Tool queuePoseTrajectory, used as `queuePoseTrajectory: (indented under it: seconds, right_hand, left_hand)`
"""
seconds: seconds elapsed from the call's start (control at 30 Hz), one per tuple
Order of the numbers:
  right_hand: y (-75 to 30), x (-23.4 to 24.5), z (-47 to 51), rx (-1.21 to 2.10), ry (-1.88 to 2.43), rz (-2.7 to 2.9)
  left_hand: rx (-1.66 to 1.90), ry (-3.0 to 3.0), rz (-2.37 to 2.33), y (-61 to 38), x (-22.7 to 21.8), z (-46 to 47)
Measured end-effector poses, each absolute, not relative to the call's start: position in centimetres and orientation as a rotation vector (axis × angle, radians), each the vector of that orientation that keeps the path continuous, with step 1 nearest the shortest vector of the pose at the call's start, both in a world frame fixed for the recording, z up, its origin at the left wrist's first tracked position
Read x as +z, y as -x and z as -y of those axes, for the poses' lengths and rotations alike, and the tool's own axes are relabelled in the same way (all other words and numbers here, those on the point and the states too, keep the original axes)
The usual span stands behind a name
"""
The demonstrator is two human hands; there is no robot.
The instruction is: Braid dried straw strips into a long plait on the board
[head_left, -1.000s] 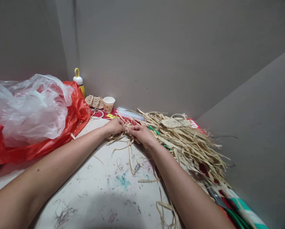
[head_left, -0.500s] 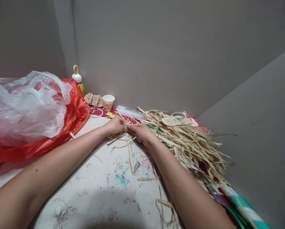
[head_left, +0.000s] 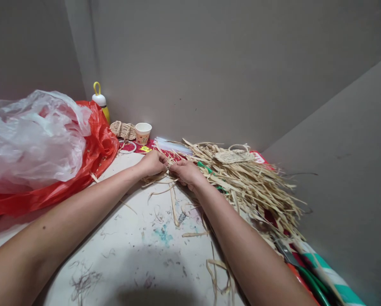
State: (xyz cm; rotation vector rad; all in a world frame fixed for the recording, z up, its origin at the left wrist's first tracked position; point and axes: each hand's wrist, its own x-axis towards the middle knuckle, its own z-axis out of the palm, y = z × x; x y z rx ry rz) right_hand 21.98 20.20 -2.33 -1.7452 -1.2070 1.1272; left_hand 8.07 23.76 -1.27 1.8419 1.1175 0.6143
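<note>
My left hand and my right hand meet at the far side of the white table surface. Both sets of fingertips are pinched together on pale dried straw strips, some of which trail down towards me. The small piece right between the fingertips is partly covered by the fingers. Just right of my right hand lies a large heap of dried straw. On top of that heap rests a flat woven straw piece with a loop.
On the left bulges a clear plastic bag over a red bag. Along the wall stand a yellow-and-white bottle, a woven sole-shaped piece, a paper cup and translucent sticks. Green-handled scissors lie lower right.
The whole view has shifted slightly, with things appearing a little higher and further left. My hands stay pinched together on the straw, with only a slight change in the fingers.
</note>
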Motion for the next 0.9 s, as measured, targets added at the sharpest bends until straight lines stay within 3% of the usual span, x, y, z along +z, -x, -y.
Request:
queuePoseTrajectory:
  seconds: [0.5, 0.9]
  right_hand:
    - [-22.5, -1.8, -19.9, 1.307, 1.588, 1.164]
    - [-22.6, -1.5, -19.6, 1.409, 1.526, 1.084]
  left_hand:
    - [0.632, -1.322, -1.151, -9.1, 0.2, -21.9]
    - [0.686, -1.613, -1.234, -9.6, -1.1, -21.1]
